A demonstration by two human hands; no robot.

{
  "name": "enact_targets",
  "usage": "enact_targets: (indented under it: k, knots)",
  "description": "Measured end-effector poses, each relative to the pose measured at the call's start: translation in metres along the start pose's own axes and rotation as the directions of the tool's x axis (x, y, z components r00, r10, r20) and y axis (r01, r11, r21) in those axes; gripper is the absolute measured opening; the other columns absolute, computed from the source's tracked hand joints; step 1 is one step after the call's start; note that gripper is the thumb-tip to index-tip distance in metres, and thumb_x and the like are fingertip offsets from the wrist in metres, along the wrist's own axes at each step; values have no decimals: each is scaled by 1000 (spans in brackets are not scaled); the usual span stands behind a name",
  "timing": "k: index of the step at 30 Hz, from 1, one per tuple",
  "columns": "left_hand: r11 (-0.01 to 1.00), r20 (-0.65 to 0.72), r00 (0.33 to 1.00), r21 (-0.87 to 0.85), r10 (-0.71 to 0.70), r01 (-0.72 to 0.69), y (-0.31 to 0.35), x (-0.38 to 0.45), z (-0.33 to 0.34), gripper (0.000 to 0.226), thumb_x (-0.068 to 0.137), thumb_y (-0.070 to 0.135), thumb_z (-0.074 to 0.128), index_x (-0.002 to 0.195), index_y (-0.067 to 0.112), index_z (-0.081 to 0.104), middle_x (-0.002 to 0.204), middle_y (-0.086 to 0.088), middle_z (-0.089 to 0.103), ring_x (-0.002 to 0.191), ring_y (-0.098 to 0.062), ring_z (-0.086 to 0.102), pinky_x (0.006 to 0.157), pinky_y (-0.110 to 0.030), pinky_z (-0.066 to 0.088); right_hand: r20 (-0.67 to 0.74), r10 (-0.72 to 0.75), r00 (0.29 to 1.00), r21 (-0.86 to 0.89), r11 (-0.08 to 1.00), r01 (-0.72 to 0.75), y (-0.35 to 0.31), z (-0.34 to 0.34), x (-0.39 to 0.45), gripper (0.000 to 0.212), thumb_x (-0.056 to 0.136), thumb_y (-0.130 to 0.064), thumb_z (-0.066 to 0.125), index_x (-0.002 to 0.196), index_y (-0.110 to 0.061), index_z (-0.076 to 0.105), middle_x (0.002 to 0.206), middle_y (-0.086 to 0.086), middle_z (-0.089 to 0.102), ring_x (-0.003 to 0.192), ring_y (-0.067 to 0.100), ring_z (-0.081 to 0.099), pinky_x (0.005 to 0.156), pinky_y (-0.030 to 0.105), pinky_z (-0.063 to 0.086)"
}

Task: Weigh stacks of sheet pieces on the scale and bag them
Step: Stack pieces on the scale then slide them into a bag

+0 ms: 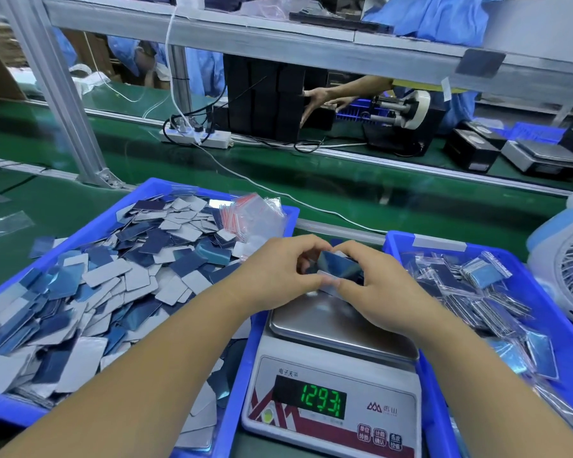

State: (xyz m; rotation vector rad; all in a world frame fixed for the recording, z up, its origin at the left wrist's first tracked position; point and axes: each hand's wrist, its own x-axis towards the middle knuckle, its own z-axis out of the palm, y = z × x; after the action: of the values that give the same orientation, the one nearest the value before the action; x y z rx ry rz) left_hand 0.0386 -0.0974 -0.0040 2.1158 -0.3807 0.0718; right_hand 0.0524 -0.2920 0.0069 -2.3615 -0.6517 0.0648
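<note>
Blue plastic tray of loose grey and blue sheet pieces (113, 292) at left. Left hand (278, 272) and right hand (377, 285) pinch a small stack of shiny blue sheet pieces (336, 266), long axis left-right, over the steel pan of the white digital scale (331, 375); display shows "1293". Bagged stacks (477, 292) at right.
</note>
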Motion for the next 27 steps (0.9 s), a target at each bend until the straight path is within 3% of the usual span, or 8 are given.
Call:
enact_targets:
  k: [2, 4, 7, 10, 15, 27]
  knots:
    - [999, 32, 999, -30, -15, 16, -1, 0, 0, 38, 84, 28, 80, 118, 38, 65, 89, 13, 70, 86, -7, 64, 81, -18, 52, -28, 17, 999, 12, 1000, -17, 1, 2, 1, 27, 89, -28, 66, 109, -41, 52, 106, -22, 59, 93, -7, 54, 73, 18, 41]
    - [1000, 42, 999, 7, -10, 10, -1, 0, 1, 39, 84, 31, 80, 119, 39, 66, 83, 12, 63, 76, -4, 58, 75, -20, 50, -68, 26, 997, 70, 997, -21, 0, 3, 1, 31, 87, -20, 62, 104, -43, 50, 105, -24, 55, 97, -7, 52, 76, 18, 41]
    - [997, 64, 998, 78, -5, 0, 1, 0, 4, 22, 82, 35, 79, 97, 40, 64, 69, 15, 51, 63, -2, 45, 60, -20, 39, -137, 34, 990, 120, 993, -18, 0, 1, 1, 33, 83, -17, 65, 92, -44, 49, 90, -23, 58, 86, -1, 54, 68, 12, 41]
    - [998, 69, 997, 57, -29, 25, 2, 0, 4, 22, 83, 33, 80, 84, 38, 59, 64, 25, 53, 59, 0, 46, 56, -14, 35, -190, 16, 982, 82, 997, 0, 1, -6, 2, 24, 79, -19, 77, 80, -32, 57, 79, -18, 63, 68, 3, 54, 59, 14, 41]
    - [999, 67, 998, 45, -4, 1, 2, 0, 3, 18, 84, 29, 79, 90, 31, 63, 65, 27, 54, 58, 1, 47, 56, -12, 36, -219, 21, 975, 110, 994, 3, 0, -18, 0, 25, 71, -19, 88, 71, -29, 66, 65, -16, 63, 58, 0, 54, 56, 11, 42]
    - [997, 131, 991, 67, 29, -38, 8, -1, -3, 14, 87, 28, 78, 93, 27, 65, 66, 23, 54, 61, -1, 44, 58, -13, 37, -189, -26, 982, 78, 996, 41, -9, -31, -7, 29, 67, -21, 91, 74, -40, 71, 65, -13, 68, 57, 2, 58, 57, 13, 46]
